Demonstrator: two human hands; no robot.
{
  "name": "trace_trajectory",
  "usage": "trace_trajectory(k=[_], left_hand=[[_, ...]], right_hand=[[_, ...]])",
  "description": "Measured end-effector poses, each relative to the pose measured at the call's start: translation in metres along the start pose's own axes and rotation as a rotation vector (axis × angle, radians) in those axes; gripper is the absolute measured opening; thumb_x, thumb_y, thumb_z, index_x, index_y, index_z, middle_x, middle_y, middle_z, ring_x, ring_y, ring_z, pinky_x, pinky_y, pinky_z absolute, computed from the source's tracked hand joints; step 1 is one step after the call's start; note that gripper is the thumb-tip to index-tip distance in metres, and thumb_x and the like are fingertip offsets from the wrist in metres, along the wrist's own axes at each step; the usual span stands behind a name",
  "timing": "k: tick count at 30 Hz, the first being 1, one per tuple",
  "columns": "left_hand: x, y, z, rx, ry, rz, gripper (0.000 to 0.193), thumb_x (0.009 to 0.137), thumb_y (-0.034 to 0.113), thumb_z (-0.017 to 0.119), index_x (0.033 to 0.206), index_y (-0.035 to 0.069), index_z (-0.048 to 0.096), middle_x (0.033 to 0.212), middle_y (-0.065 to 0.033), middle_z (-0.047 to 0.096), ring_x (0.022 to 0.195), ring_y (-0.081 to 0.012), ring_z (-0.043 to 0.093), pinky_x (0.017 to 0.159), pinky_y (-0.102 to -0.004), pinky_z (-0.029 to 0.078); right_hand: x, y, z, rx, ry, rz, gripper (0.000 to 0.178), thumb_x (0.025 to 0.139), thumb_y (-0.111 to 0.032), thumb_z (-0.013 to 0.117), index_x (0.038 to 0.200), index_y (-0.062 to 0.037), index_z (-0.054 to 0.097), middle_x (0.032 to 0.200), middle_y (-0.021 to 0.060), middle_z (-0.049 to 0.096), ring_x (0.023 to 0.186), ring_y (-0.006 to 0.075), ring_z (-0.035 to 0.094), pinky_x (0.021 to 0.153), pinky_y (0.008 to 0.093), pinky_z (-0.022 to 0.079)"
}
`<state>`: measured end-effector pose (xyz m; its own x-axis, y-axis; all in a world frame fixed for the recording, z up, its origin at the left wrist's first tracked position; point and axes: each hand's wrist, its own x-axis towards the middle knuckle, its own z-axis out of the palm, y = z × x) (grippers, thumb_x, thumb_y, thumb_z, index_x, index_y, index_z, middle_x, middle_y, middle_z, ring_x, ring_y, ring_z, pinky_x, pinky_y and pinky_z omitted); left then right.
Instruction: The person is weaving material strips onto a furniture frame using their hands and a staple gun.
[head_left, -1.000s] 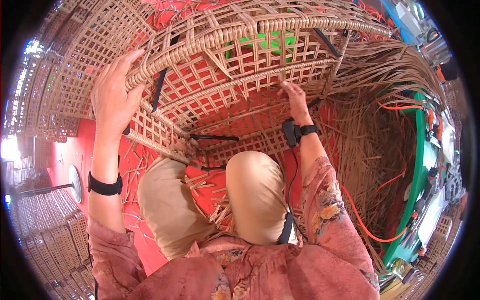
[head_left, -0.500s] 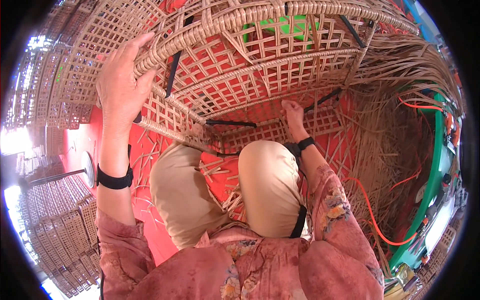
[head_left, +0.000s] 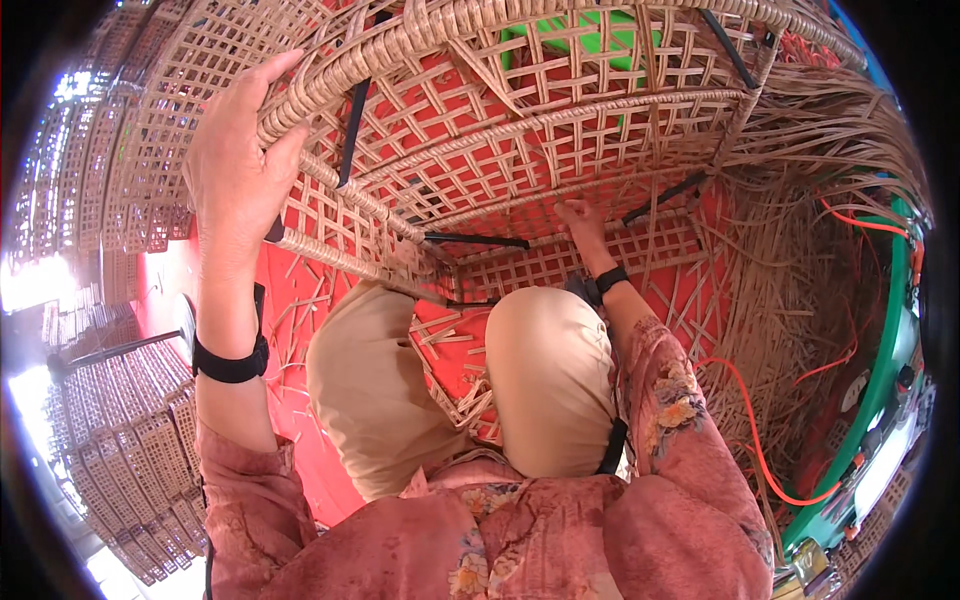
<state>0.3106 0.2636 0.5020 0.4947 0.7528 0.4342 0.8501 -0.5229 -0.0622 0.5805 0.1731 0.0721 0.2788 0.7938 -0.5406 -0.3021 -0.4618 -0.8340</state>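
A large wicker frame (head_left: 425,42) of open-weave panels, with a thick wrapped rim and black bars at its joints, stands tilted before my knees. My left hand (head_left: 238,165) is closed round the wrapped rim at its left corner, thumb on the inner side and fingers over the outer side. Inside the frame, close to the lower lattice, my right hand (head_left: 583,228) has its fingers curled and pinched together. Whatever lies between those fingertips is too small to make out. Black bands circle both wrists.
Stacked lattice panels (head_left: 130,470) fill the left side, by a thin metal arm (head_left: 120,350). Cut strips (head_left: 440,340) litter the red floor covering (head_left: 300,470). At right hang long brown wicker strands (head_left: 840,130), beside an orange cord (head_left: 755,450) and a green edge (head_left: 865,420).
The view has shifted a little, so the frame and the strands appear slightly farther right. My left hand keeps its hold on the rim; my right hand stays pinched near the lower lattice.
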Motion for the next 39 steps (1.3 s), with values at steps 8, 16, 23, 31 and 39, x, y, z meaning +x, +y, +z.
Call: trace_trajectory(k=[8, 16, 23, 31, 39], left_hand=[[-0.001, -0.002, 0.004, -0.055, 0.051, 0.008, 0.056, 0.071, 0.009, 0.074, 0.124, 0.021, 0.060, 0.113, -0.0060, 0.067, 0.104, -0.0298, 0.062, 0.090, -0.0388, 0.048], [0.003, -0.002, 0.005, -0.014, 0.046, 0.017, 0.051, 0.075, 0.014, 0.073, 0.124, 0.020, 0.060, 0.112, -0.0071, 0.067, 0.101, -0.0292, 0.065, 0.085, -0.0382, 0.049], [0.001, -0.003, 0.013, -0.083, 0.074, -0.006, 0.047, 0.078, 0.012, 0.073, 0.123, 0.020, 0.062, 0.112, -0.0072, 0.069, 0.104, -0.0271, 0.065, 0.086, -0.0356, 0.050], [0.000, -0.014, 0.014, -0.136, 0.040, -0.075, 0.042, 0.083, 0.016, 0.072, 0.124, 0.021, 0.063, 0.111, -0.0052, 0.069, 0.103, -0.0224, 0.066, 0.089, -0.0326, 0.049], [0.002, -0.011, 0.017, -0.234, 0.002, -0.145, 0.044, 0.084, 0.015, 0.072, 0.127, 0.020, 0.062, 0.107, -0.0036, 0.071, 0.091, -0.0124, 0.066, 0.085, -0.0271, 0.050]], right_hand=[[0.001, 0.011, 0.006, -0.910, 0.206, -0.688, 0.025, 0.085, -0.027, 0.072, 0.094, -0.0040, 0.067, 0.068, 0.0140, 0.066, 0.065, 0.0278, 0.066, 0.057, 0.0412, 0.051], [-0.009, 0.013, -0.009, -1.316, 0.306, -0.741, 0.021, 0.091, -0.029, 0.063, 0.091, -0.0082, 0.062, 0.066, 0.0146, 0.065, 0.059, 0.0346, 0.065, 0.054, 0.0469, 0.052], [-0.013, 0.024, 0.005, -1.063, -0.073, -0.853, 0.020, 0.089, -0.026, 0.067, 0.091, -0.0063, 0.063, 0.071, 0.0140, 0.067, 0.057, 0.0257, 0.065, 0.051, 0.0369, 0.051], [-0.030, 0.051, -0.035, 0.213, -0.329, 0.382, 0.040, 0.093, -0.044, 0.061, 0.098, -0.0045, 0.065, 0.075, 0.0054, 0.066, 0.066, 0.0149, 0.065, 0.058, 0.0287, 0.053], [-0.020, 0.140, -0.092, 0.401, -0.102, 0.618, 0.039, 0.091, -0.039, 0.065, 0.107, -0.0051, 0.053, 0.079, 0.0087, 0.064, 0.063, 0.0218, 0.062, 0.060, 0.0335, 0.057]])
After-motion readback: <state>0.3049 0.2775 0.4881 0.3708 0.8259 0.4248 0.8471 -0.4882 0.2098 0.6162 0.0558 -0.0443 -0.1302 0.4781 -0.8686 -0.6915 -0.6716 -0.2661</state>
